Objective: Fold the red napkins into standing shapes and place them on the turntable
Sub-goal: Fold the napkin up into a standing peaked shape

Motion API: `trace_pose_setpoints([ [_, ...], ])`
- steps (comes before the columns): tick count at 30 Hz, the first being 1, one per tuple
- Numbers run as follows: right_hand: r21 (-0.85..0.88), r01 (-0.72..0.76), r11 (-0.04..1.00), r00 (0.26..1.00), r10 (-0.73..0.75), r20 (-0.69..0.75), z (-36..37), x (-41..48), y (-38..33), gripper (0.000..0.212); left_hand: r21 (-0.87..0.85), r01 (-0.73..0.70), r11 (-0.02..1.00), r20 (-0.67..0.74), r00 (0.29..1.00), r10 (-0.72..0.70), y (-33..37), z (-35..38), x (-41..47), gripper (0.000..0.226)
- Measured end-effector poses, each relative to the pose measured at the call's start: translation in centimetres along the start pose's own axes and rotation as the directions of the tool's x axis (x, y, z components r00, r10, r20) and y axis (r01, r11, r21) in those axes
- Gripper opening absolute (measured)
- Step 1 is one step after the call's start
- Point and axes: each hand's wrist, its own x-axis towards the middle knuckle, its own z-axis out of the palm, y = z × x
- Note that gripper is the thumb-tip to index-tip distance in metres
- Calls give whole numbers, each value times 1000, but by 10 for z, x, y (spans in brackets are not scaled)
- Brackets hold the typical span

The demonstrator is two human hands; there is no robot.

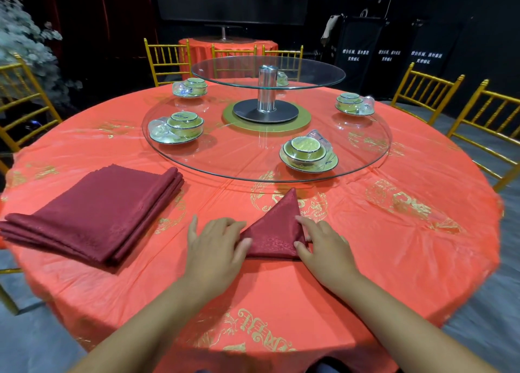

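Between my grips on the counter [380, 263], triangular red napkin [277, 229] lying flat, left grip [216, 244] straight-fingered on its left corner, right grip [323, 243] flat, hiding its right corner.

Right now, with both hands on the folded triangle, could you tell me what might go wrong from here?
1. The napkin lies flat under the left hand and right hand; when they lift, its folds may spring open.
2. A bowl set with a glass sits near the turntable's front rim; placing the napkin there could knock it.
3. The creased tablecloth could bunch under pressing hands.
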Motion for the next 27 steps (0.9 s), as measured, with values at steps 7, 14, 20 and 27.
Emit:
trace_pose_setpoints([
  [7, -134, 35, 990, 999, -40, -33, 6, 0, 6, 47, 120, -244, 962, 281, 938, 202, 30, 15, 4, 81],
  [14, -196, 361, 912, 932, -361, 34, 2, 3, 16, 47, 108, -258, 960, 418, 888, 192, 19, 28, 7, 75],
  [20, -231, 471, 851, 865, -396, 308, 0, 22, 30, 50, 80, -274, 958, 441, 872, 213, 17, 27, 8, 77],
  [27, -249, 357, 900, 890, -247, 383, 7, 63, 21, 62, 86, -301, 950, 451, 862, 232, 16, 27, 7, 78],
])
